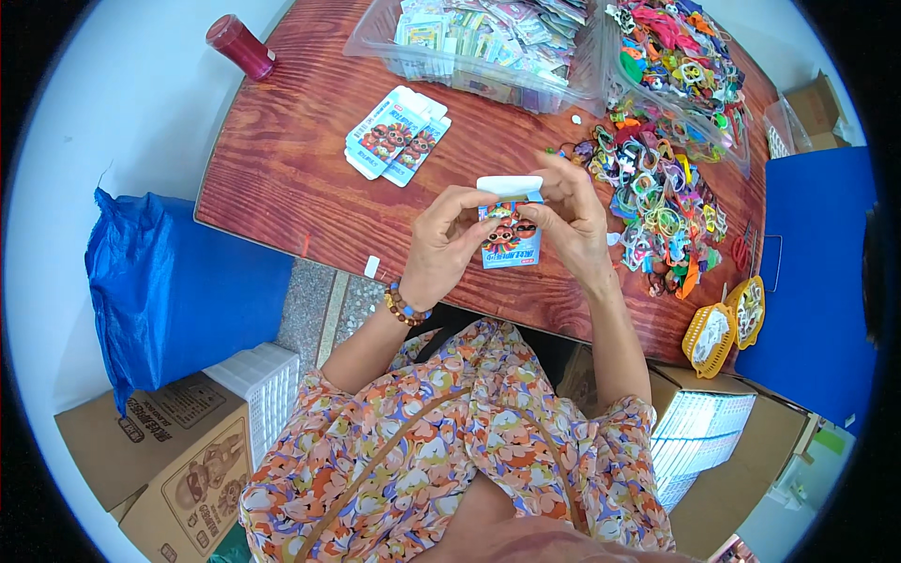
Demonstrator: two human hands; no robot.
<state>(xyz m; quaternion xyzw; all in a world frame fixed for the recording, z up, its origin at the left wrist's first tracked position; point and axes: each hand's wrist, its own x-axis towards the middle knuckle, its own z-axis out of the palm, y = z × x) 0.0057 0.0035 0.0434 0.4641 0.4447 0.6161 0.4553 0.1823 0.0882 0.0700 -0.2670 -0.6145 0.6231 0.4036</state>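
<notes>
From the head camera, my left hand (pixel 439 246) and right hand (pixel 571 220) met over the wooden table (pixel 282 178), both closed on a small blue packet (pixel 510 235) with cartoon faces. My left fingers (pixel 462 208) were curled onto its left edge, thumb to the front. My right fingers (pixel 554 192) pinched the top right corner, just beside the white flap (pixel 509 185), which stood open above my fingertips. Whether anything was already inside, I could not tell.

To do this step well, I judged, I had to keep the left grip steady and low, so the mouth stayed wide for the right fingers.

Beyond my right fingers lay the heap of coloured plastic rings (pixel 657 202). Past my left fingers lay the finished packets (pixel 399 136), well apart.
</notes>
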